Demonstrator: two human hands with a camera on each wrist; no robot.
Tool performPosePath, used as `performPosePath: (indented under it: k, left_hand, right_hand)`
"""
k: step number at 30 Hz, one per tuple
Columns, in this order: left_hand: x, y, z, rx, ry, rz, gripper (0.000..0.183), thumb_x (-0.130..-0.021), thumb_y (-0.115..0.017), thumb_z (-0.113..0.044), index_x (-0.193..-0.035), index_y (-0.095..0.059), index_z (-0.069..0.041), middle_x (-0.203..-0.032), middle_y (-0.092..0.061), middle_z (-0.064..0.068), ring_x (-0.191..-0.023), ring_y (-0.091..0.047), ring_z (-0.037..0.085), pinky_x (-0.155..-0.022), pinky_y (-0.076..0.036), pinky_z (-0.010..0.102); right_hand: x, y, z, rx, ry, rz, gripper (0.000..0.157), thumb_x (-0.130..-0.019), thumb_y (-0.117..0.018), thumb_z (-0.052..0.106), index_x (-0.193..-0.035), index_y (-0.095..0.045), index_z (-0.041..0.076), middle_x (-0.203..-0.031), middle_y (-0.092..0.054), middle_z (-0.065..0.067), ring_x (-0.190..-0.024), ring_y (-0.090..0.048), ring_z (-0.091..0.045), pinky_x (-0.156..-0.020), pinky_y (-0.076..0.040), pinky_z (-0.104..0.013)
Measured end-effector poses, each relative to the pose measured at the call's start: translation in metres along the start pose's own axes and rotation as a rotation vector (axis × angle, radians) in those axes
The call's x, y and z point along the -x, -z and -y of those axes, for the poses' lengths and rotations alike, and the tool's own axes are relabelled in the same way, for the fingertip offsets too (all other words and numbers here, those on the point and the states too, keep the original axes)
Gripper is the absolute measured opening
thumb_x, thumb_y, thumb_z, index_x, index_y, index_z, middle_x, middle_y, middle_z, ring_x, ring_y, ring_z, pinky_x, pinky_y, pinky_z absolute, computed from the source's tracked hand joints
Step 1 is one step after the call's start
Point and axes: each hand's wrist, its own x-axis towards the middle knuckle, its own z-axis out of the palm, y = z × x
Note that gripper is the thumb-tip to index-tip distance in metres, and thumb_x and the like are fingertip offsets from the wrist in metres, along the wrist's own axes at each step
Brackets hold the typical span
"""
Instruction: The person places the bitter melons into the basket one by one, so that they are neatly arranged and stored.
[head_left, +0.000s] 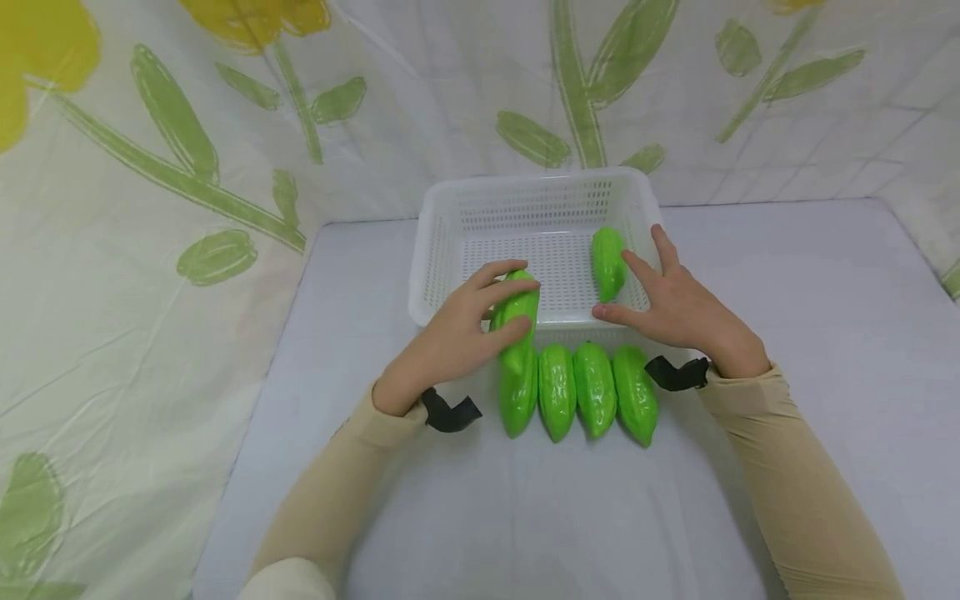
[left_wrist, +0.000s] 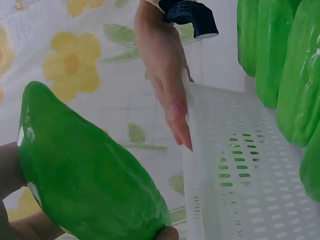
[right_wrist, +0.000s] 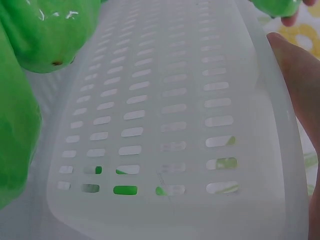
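Observation:
In the head view, my left hand [head_left: 468, 329] grips a glossy, ribbed green gourd [head_left: 517, 312] at the front left of a white plastic basket [head_left: 487, 187]. The left wrist view shows that gourd [left_wrist: 90, 170] up close, its tip pointing up. Inside the basket, on the right, lies another green gourd [head_left: 608, 262]. My right hand [head_left: 678, 307] is at the basket's front right corner, fingers spread and thumb over the front rim; I cannot tell whether it touches the gourd beside it. It holds nothing.
A row of several green gourds [head_left: 557, 392] lies on the white table [head_left: 480, 517] just in front of the basket; the leftmost [head_left: 517, 408] is partly hidden by the held one. Behind the table hangs a flower-patterned cloth [head_left: 427, 100].

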Motion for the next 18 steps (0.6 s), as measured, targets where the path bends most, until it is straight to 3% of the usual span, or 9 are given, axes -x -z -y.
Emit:
performPosePath:
  k: [4,12,18]
  left_hand:
    - [-0.012,0.003,0.004,0.022,0.037,0.023,0.047,-0.101,-0.062,-0.027,-0.145,-0.061,-0.01,-0.162,-0.042,0.009,-0.135,-0.054,0.026,-0.097,-0.056,0.042]
    - [-0.035,0.005,0.008,0.01,0.053,0.044,0.047,-0.102,-0.061,-0.028,-0.146,-0.06,-0.01,-0.162,-0.043,0.008,-0.125,-0.059,0.024,-0.095,-0.055,0.038]
    - [-0.05,0.007,0.006,-0.012,0.054,0.062,0.048,-0.103,-0.061,-0.03,-0.147,-0.06,-0.012,-0.163,-0.041,0.009,-0.131,-0.056,0.025,-0.098,-0.054,0.038]
  right_hand:
    - [0.0,0.0,0.0,0.0,-0.001,0.005,0.114,-0.09,-0.054,0.081,-0.168,-0.014,0.008,-0.169,0.033,-0.009,-0.148,-0.023,-0.063,-0.114,-0.03,-0.075]
    - [-0.001,0.0,0.0,-0.002,0.002,0.004,0.114,-0.09,-0.054,0.081,-0.168,-0.014,0.007,-0.169,0.033,-0.01,-0.149,-0.023,-0.063,-0.114,-0.03,-0.075]
    - [-0.002,0.0,-0.001,-0.001,0.002,0.004,0.114,-0.09,-0.054,0.081,-0.168,-0.014,0.008,-0.169,0.032,-0.01,-0.149,-0.024,-0.062,-0.114,-0.031,-0.075]
